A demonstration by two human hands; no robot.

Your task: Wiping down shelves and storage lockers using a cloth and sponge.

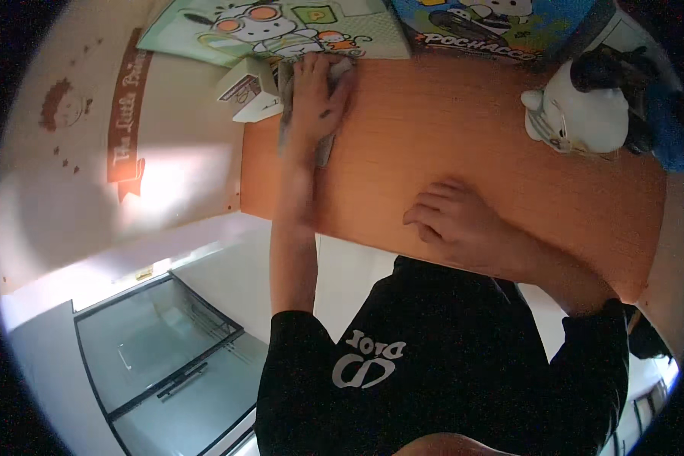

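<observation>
Cloth [284,114] lies flat beneath left hand [319,95] on table [448,144].

One head-worn fisheye view looks steeply down from close above onto an orange-brown table [463,144], its far edge at the top, the wearer's black-shirted chest [433,357] near, the rim bending straight edges.

torso: black short-sleeved T-shirt [441,357] worn, plain fabric w/ light grey/white logo print on chest | sleeves: ended approx. at upper arm, both sides | forearms: left bare, no watch/bracelet seen | left hand [317,95] & right hand [452,220]: no gloves or rings made out
</observation>
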